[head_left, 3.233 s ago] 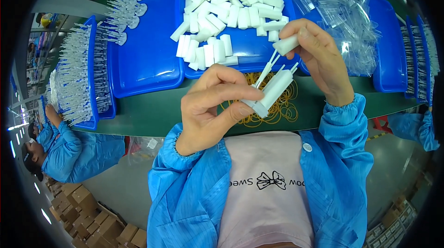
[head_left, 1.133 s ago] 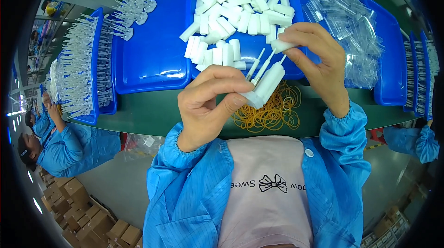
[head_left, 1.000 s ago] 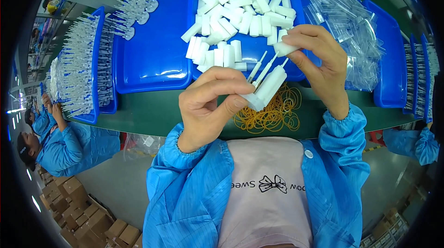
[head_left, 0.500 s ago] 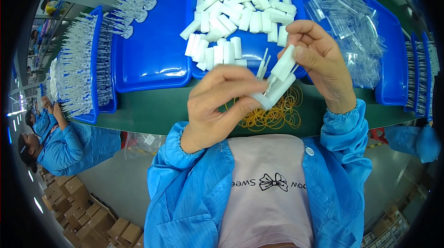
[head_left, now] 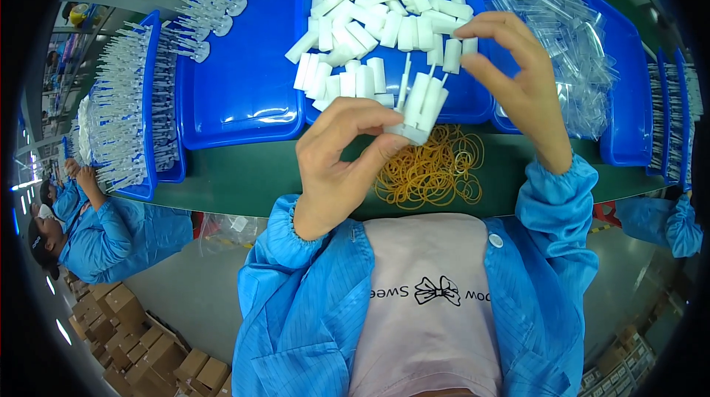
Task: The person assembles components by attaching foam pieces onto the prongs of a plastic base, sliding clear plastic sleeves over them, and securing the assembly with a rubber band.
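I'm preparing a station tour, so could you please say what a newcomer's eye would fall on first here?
Probably the heap of white blocks in the blue tray at top centre. Below it, a tangle of yellow rubber bands stands out on the green table, and at its upper left the left hand pinches a pronged white base. Clear plastic pieces glint at upper right.

The bench (head_left: 244,193) is viewed from head height by one wide fisheye camera, faced steeply downward; the hands (head_left: 325,167) are seen near, the trays (head_left: 237,97) farther off.
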